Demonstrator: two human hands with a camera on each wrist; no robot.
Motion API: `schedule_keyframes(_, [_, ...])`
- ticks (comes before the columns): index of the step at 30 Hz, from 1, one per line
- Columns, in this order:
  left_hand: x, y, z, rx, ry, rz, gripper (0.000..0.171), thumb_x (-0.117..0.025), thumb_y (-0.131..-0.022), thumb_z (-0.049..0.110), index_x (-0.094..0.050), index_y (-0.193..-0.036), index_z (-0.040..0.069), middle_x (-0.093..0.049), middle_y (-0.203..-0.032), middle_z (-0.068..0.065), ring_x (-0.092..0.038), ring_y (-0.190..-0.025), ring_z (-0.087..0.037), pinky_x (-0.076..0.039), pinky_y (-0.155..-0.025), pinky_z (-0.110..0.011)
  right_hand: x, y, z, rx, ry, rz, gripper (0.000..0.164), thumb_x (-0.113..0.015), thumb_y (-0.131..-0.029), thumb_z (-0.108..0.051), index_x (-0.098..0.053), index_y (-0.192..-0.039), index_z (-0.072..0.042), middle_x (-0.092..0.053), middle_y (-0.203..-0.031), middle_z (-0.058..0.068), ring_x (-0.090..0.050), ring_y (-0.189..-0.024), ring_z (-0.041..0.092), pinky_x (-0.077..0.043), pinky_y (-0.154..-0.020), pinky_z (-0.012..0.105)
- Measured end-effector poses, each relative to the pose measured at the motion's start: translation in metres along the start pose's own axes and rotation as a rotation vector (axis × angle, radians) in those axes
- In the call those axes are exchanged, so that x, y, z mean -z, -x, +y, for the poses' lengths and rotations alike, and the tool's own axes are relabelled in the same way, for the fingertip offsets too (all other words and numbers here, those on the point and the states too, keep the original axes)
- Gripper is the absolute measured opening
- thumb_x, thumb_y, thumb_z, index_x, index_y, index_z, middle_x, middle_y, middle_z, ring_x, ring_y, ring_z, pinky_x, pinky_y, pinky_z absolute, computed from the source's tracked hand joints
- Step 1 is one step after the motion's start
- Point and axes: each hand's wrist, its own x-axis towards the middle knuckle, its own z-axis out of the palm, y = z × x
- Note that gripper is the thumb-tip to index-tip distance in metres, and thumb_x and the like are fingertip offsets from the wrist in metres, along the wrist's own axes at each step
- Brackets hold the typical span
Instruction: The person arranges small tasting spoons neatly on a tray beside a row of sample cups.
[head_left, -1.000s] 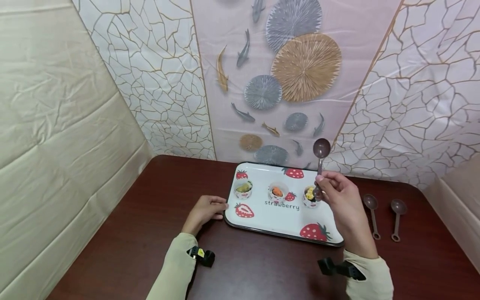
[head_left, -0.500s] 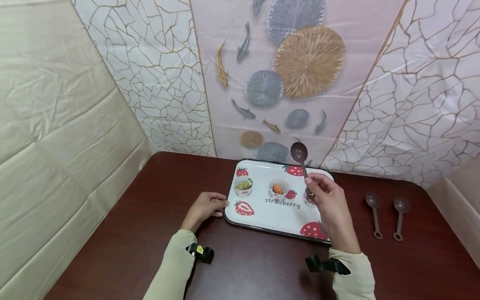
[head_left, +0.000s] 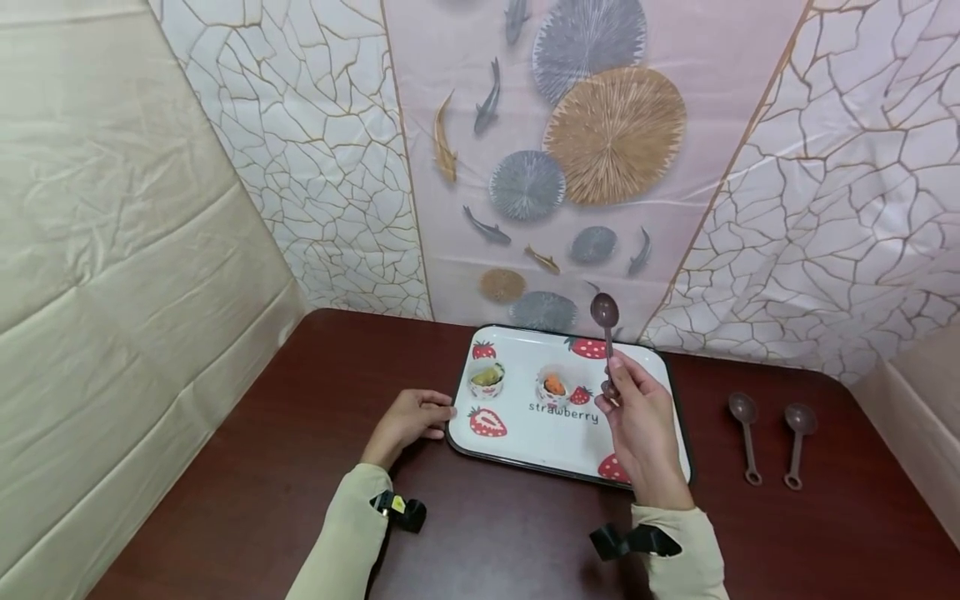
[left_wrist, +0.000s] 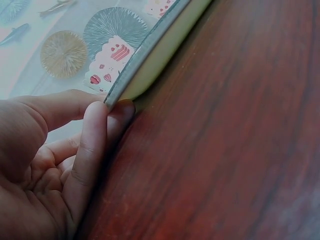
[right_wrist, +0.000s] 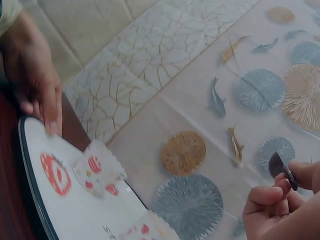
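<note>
We have the right hand [head_left: 641,425] pinching one brown spoon [head_left: 604,312] by its handle, bowl up, above the tray [head_left: 525,437]. Left hand [head_left: 407,423] grips the tray's left edge. We see two cups [head_left: 487,384] on it; two other spoons [head_left: 742,407] lie on the desk [head_left: 510,525], right side.

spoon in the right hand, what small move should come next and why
Probably tip the bowl of the spoon down toward the middle cup: the right hand holds it bowl-up just to the right of that cup, whose orange food is uncovered, and the left hand holds the edge of the tray.
</note>
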Motion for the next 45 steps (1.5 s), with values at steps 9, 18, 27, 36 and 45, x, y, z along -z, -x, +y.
schedule_keyframes(9, [-0.001,0.001,0.0,-0.013,0.007,-0.006,0.028,-0.077,-0.096,0.008,-0.072,-0.12,-0.005,-0.076,-0.093,-0.009,-0.067,-0.072,-0.014,-0.062,-0.061,-0.024,0.002,0.002,0.003,-0.076,-0.038,-0.019,0.023,-0.056,-0.111,-0.025,-0.062,-0.13,-0.015,-0.054,-0.097,-0.004,-0.05,-0.087,0.008,-0.051,-0.074,0.02])
schedule_keyframes(18, [0.0,0.001,-0.003,-0.021,-0.001,-0.006,0.03,-0.076,-0.096,0.009,-0.071,-0.122,-0.006,-0.075,-0.096,-0.01,-0.066,-0.071,-0.014,-0.062,-0.062,-0.024,-0.001,-0.003,0.008,-0.063,-0.022,-0.047,0.017,-0.054,-0.112,-0.022,-0.059,-0.125,-0.013,-0.056,-0.095,-0.004,-0.056,-0.086,0.007,-0.053,-0.077,0.02])
schedule_keyframes(27, [0.0,0.0,-0.001,-0.01,0.01,-0.008,0.029,-0.077,-0.096,0.009,-0.072,-0.121,-0.004,-0.075,-0.096,-0.01,-0.067,-0.073,-0.014,-0.062,-0.062,-0.025,-0.002,-0.005,0.014,0.112,0.343,-0.034,0.024,-0.059,-0.109,-0.012,-0.048,-0.128,-0.002,-0.065,-0.104,0.0,-0.07,-0.087,0.004,-0.061,-0.074,0.021])
schedule_keyframes(36, [0.001,-0.001,-0.003,-0.016,0.015,-0.017,0.029,-0.077,-0.096,0.01,-0.072,-0.121,-0.004,-0.076,-0.097,-0.01,-0.068,-0.074,-0.014,-0.062,-0.062,-0.025,-0.008,-0.003,0.024,0.22,0.589,-0.134,0.026,-0.059,-0.105,0.0,-0.049,-0.129,0.005,-0.066,-0.118,0.025,-0.071,-0.08,0.003,-0.059,-0.067,0.021])
schedule_keyframes(45, [0.003,0.001,-0.002,-0.026,0.017,-0.026,0.031,-0.077,-0.096,0.01,-0.071,-0.123,-0.005,-0.074,-0.097,-0.011,-0.067,-0.074,-0.014,-0.061,-0.061,-0.024,-0.007,-0.004,0.029,0.279,0.78,-0.187,0.018,-0.06,-0.107,-0.005,-0.058,-0.122,0.005,-0.068,-0.117,0.025,-0.075,-0.09,0.024,-0.062,-0.07,0.028])
